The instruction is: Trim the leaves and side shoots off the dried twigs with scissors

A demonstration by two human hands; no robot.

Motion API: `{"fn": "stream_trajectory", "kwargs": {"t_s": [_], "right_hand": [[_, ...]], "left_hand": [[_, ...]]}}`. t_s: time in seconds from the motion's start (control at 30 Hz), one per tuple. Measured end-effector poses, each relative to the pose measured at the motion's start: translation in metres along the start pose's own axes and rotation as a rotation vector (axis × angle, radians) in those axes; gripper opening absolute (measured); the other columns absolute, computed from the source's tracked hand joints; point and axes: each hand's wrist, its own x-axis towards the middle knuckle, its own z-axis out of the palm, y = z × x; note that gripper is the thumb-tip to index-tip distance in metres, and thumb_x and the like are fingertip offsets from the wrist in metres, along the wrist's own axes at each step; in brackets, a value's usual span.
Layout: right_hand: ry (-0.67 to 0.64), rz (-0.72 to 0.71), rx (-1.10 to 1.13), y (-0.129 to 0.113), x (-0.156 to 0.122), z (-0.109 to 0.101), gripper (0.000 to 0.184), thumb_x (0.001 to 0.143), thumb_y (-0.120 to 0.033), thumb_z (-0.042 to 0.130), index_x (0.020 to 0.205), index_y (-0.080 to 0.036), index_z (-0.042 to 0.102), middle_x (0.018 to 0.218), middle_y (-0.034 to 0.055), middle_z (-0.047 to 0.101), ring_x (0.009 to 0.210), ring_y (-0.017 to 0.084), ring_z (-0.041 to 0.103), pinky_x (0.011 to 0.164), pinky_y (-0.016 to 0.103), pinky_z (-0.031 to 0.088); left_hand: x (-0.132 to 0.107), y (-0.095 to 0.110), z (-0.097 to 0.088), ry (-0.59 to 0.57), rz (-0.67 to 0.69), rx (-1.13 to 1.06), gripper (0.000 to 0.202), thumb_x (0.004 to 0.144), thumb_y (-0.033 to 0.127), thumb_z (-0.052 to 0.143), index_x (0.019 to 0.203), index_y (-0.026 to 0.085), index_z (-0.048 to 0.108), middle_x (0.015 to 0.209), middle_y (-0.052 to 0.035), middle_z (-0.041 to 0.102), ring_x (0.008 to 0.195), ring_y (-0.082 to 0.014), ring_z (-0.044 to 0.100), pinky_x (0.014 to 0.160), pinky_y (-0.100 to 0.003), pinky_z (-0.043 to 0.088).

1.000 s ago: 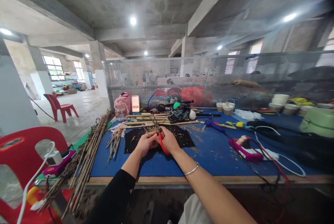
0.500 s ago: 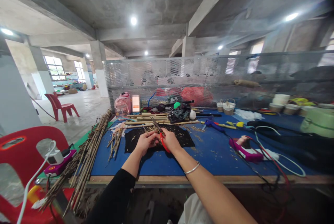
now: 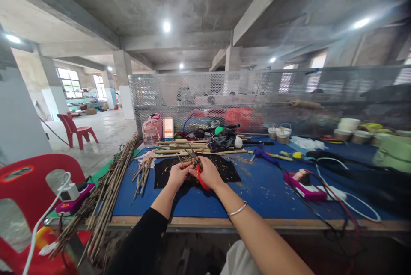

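Over a black cloth (image 3: 162,176) strewn with pale chips, my two hands meet almost fingertip to fingertip. My left hand (image 3: 177,176) is closed in a pinch on a thin twig (image 3: 180,160), whose end pokes up past the fingers. Red-handled scissors (image 3: 201,180) are in my right hand (image 3: 208,173), their dark blades pointing away and up to the left. The fingers of my right hand hide part of the handles. Small debris lies just beyond the fingertips, and how much of the twig sits between the blades I cannot make out.
Left of the cloth lie short cut twigs (image 3: 144,174) and a long bundle of sticks (image 3: 109,189) overhanging the table edge. Bamboo poles (image 3: 173,152) and a pink bottle (image 3: 150,131) stand behind. To the right are a blue glue gun (image 3: 266,156) and a purple power strip (image 3: 303,187) with cables.
The whole view has shifted slightly. Both hands stay together over the cloth, and the scissors in my right hand have turned a little, with more of the red handle showing.
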Motion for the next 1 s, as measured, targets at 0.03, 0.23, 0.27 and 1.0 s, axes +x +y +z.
{"fn": "stream_trajectory", "kwargs": {"t_s": [0.03, 0.23, 0.27, 1.0], "right_hand": [[0.002, 0.009, 0.004, 0.000, 0.000, 0.000, 0.054, 0.073, -0.045, 0.058, 0.116, -0.013, 0.049, 0.111, 0.0144, 0.057, 0.106, 0.024, 0.051, 0.088, 0.033, 0.038], [-0.020, 0.046, 0.080, -0.009, -0.005, -0.005, 0.040, 0.078, -0.043, 0.053, 0.111, -0.021, 0.052, 0.102, 0.0083, 0.063, 0.091, 0.021, 0.059, 0.075, 0.027, 0.042], [-0.021, 0.046, 0.080, -0.010, -0.005, -0.006, 0.039, 0.079, -0.043, 0.052, 0.111, -0.021, 0.052, 0.100, 0.0080, 0.064, 0.089, 0.021, 0.060, 0.073, 0.026, 0.042], [-0.037, 0.022, -0.033, -0.002, -0.003, -0.001, 0.047, 0.076, -0.050, 0.054, 0.111, -0.019, 0.050, 0.105, 0.0097, 0.061, 0.096, 0.022, 0.058, 0.078, 0.029, 0.042]], "left_hand": [[0.000, 0.000, 0.000, 0.009, 0.008, 0.013, 0.039, 0.046, 0.030, 0.080, 0.077, 0.009, 0.067, 0.050, 0.0014, 0.058, 0.037, -0.0040, 0.040, 0.038, -0.018, 0.030], [-0.004, 0.003, 0.002, -0.051, 0.004, -0.042, 0.043, 0.046, 0.032, 0.080, 0.079, 0.009, 0.067, 0.052, 0.0008, 0.059, 0.039, -0.0051, 0.044, 0.039, -0.018, 0.033], [-0.005, 0.003, 0.003, -0.062, 0.001, -0.055, 0.045, 0.045, 0.033, 0.081, 0.080, 0.009, 0.067, 0.052, 0.0009, 0.058, 0.039, -0.0054, 0.045, 0.039, -0.018, 0.034], [-0.001, 0.002, -0.001, -0.140, -0.050, -0.135, 0.047, 0.049, 0.036, 0.079, 0.086, 0.011, 0.065, 0.061, 0.0001, 0.060, 0.044, -0.0043, 0.046, 0.045, -0.018, 0.038]]}}
